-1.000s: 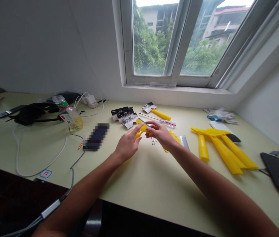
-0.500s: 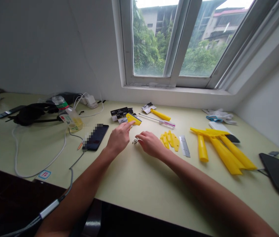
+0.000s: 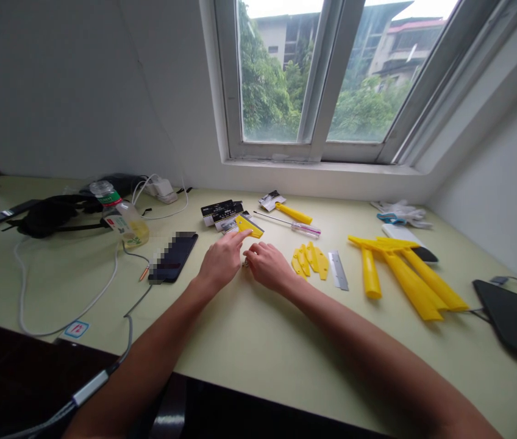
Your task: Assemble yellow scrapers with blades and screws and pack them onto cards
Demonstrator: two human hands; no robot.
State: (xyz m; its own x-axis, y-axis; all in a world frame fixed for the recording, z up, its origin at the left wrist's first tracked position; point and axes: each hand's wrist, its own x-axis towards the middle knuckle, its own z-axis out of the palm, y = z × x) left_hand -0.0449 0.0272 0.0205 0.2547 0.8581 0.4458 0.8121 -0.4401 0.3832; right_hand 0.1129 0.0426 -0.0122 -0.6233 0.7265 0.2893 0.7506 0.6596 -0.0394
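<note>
Left hand (image 3: 222,259) held low over the counter (image 3: 258,341), fingers apart, index tip just at a yellow plastic wedge (image 3: 249,226), not clamped; right hand (image 3: 267,266) cupped, fingers together over tiny metal bits (image 3: 244,264) (too small to ID, grip unclear). Yellow pry tools (image 3: 308,261) set out in sorted groups, prob. for quick reach. Plastic bottle (image 3: 125,227) w/ yellowish liquid parked well away from the hands.

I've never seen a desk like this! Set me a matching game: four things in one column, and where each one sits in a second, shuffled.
Things:
1. Left hand
2. Clear-handled screwdriver
3. Phone
4. Metal strip

Places:
A. Right of the small yellow pieces
B. Beside a yellow handle
C. Left of the left hand
D. Fingertips by a yellow wedge

Pairs: 1-D, 2-B, 3-C, 4-A
</note>
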